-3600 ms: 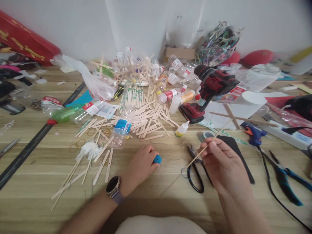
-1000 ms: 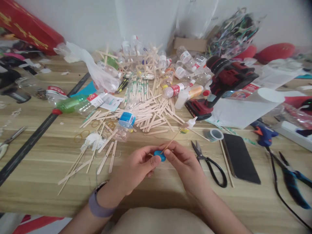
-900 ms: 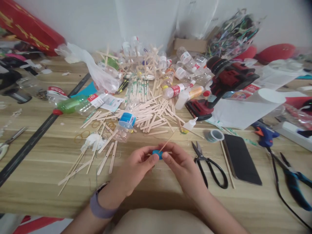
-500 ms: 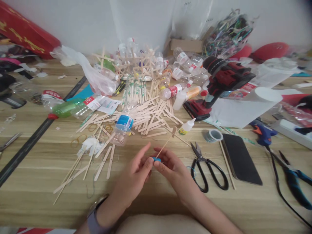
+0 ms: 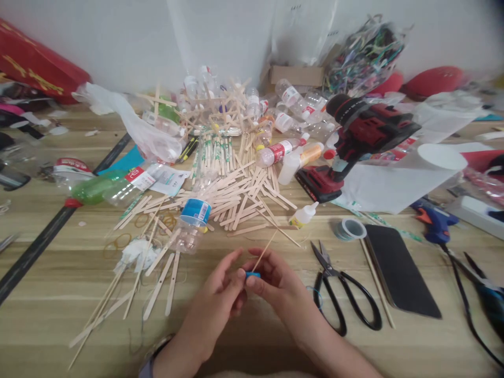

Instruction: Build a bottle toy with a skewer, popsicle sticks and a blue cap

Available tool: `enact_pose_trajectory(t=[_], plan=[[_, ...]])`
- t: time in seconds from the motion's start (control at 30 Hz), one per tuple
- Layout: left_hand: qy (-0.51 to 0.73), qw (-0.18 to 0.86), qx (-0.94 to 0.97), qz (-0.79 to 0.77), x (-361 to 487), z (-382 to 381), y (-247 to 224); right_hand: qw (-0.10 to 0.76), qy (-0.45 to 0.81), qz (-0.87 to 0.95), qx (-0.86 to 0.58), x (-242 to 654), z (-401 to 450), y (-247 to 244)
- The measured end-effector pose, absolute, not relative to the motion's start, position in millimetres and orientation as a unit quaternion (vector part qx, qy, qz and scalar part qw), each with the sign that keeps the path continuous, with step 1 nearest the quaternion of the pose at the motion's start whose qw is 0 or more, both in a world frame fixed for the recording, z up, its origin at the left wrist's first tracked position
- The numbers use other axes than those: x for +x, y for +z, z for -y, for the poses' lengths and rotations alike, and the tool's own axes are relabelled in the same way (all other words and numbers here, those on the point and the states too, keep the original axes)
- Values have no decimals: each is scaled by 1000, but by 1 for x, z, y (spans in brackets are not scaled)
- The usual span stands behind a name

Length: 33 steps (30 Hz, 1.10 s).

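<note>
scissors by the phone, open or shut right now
Open, slightly: the scissors lie on the table with a narrow gap between the blade tips and the black handles spread apart.

Both hands, the left (image 5: 214, 299) and the right (image 5: 281, 294), are bare, and so are the forearms as far as they show. The left wrist wears a watch (image 5: 160, 344) with a dark case, seen edge-on, on a muted purple strap (image 5: 146, 367). A strip of dull beige clothing (image 5: 244, 375) curves along the bottom edge, too blurred to show its weave.
</note>
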<state>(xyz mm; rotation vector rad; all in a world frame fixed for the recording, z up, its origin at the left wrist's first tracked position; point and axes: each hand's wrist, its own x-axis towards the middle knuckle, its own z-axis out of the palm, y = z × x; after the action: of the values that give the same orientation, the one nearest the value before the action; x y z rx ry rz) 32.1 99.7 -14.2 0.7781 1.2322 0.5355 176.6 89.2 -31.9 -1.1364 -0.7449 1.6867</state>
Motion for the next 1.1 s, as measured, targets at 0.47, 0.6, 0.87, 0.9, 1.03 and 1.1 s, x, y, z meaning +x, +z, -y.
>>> enact_pose_trajectory(t=[0.47, 0.6, 0.87, 0.9, 1.03, 1.1], plan=[[261, 762, 294, -514, 35, -110, -16, 473, 711, 275, -442, 176, -97, -27], [246, 763, 306, -514, 34, -107, -19, 486, 707, 205, -471, 180, -100, -25], [266, 733, 342, -524, 35, -106, -13, 434, 723, 253, -475, 181, -95, -24], [265, 734, 344, -523, 35, -106, -13, 435, 726, 251, -470, 181, -95, -24], [258, 735, 350, -521, 35, -104, -13, 438, 739, 247, -449, 181, -94, -27], [252, 740, 353, -513, 35, -104, -14, 449, 727, 244, -459, 181, -96, -27]])
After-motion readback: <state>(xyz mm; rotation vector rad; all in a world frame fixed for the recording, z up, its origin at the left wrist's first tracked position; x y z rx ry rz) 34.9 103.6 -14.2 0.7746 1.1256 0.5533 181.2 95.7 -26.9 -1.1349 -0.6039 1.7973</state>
